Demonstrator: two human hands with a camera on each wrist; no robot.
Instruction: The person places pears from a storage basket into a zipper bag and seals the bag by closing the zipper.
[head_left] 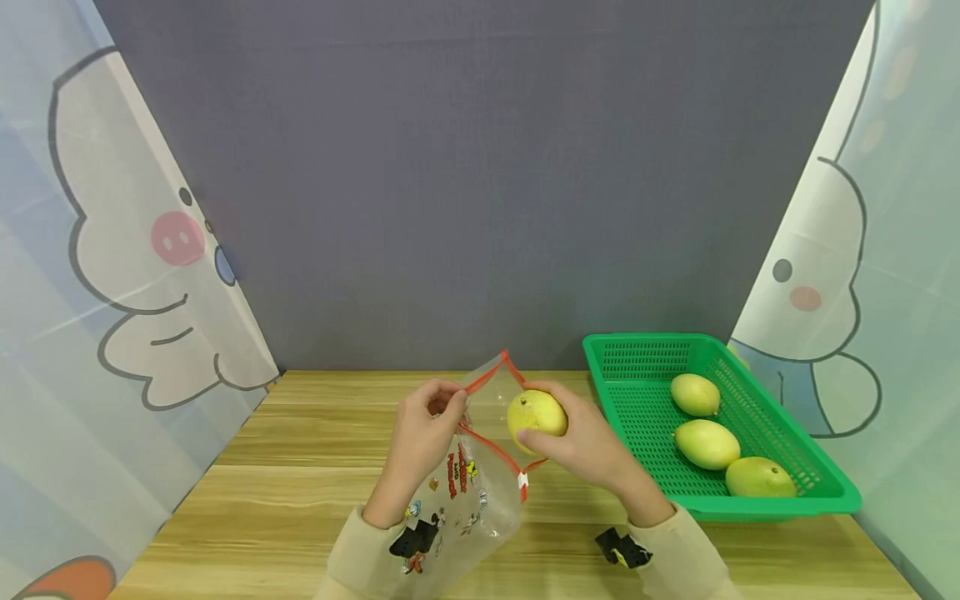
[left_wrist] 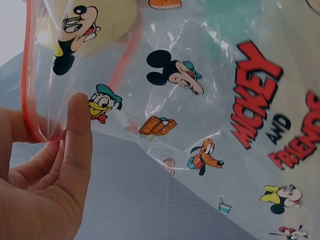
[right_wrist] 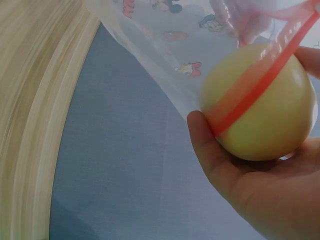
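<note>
A clear zip bag point(head_left: 480, 492) with a red seal strip and cartoon prints has its mouth spread apart. My left hand point(head_left: 429, 423) pinches the bag's edge between thumb and fingers, shown closely in the left wrist view with that hand point(left_wrist: 55, 170) at the red strip. A yellow mango point(head_left: 537, 418) is gripped by my right hand point(head_left: 585, 437) at the bag's mouth. In the right wrist view, the red strip crosses in front of the mango point(right_wrist: 265, 110), and my right thumb and fingers wrap its sides.
To the right, a green plastic basket point(head_left: 637, 417) holds several mangoes, one of them a greener mango point(head_left: 760, 478) near the front. All of this is on a wooden table point(head_left: 300, 467). A grey panel point(head_left: 480, 183) rises behind, with printed curtains point(head_left: 112, 350) at both sides.
</note>
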